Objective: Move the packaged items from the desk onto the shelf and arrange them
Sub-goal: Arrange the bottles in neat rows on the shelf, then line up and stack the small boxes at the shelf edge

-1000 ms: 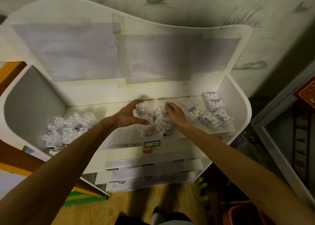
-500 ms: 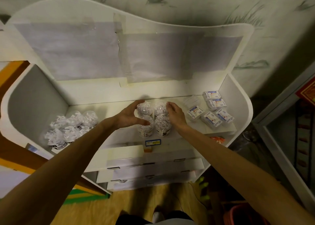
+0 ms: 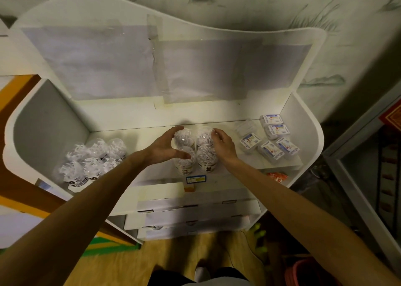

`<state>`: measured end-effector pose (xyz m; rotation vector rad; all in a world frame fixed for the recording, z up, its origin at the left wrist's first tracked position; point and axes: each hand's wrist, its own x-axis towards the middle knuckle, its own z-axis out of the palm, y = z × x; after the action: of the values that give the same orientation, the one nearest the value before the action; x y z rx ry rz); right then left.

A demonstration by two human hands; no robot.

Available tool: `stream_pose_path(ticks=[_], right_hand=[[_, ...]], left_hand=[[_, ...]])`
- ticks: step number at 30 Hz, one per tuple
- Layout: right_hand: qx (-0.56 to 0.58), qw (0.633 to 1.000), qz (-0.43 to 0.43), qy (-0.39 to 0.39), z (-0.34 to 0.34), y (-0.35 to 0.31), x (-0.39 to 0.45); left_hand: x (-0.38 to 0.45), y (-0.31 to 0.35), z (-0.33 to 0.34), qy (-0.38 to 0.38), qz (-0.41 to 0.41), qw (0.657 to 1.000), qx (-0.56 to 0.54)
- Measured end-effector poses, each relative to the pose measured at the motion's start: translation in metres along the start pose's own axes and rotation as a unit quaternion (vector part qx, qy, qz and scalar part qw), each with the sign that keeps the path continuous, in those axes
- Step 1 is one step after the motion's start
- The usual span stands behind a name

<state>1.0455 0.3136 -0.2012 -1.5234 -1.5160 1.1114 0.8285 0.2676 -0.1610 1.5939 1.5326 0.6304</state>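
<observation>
Hands frame a tight cluster of four clear plastic cups (image 3: 195, 150) stuffed with white shredded paper, standing two by two on the white wooden shelf (image 3: 134, 168) near the middle of its front edge. The left hand (image 3: 167, 148) curves round the cluster's left side, thumb stretched along the front-left cup and fingers arched over the back-left one, lightly cupping rather than clamping. The right hand (image 3: 223, 144) lies against the right side with relaxed, nearly straight fingers whose tips touch the back-right cup. Toward the shelf's left end, near the grey side wall, a second bunch of similar paper-filled clear cups (image 3: 93, 162) stands packed together, well apart from the four. Toward the right end, several small flat clear packets with blue-and-white labels (image 3: 271, 138) lie loosely side by side, reaching from the back corner toward the front edge. On the shelf's front lip just below the four cups sits a small blue-and-yellow price tag (image 3: 196, 179). Lower white shelves (image 3: 195, 210) step out beneath, and an orange packet (image 3: 277, 176) shows on the level under the right end. Grey paper sheets (image 3: 152, 62) are taped over the shelf's tall curved back panel.
</observation>
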Motion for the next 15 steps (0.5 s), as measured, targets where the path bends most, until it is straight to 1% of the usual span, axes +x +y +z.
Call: stream_pose_path(ticks=[7,13,15], right_hand=[[-0.004,1.0,-0.008,-0.005,0.001,-0.002,0.003],[-0.001,0.998,0.023,-0.054,-0.006,-0.005,-0.003],[0.017,0.998,0.038,-0.051,-0.013,-0.004,-0.007]], left_hand=[[-0.003,0.004,-0.002,-0.008,-0.012,1.0,-0.014],[-0.011,0.004,0.004,0.013,-0.012,1.0,-0.002],[-0.013,0.008,0.007,0.023,0.002,1.0,0.0]])
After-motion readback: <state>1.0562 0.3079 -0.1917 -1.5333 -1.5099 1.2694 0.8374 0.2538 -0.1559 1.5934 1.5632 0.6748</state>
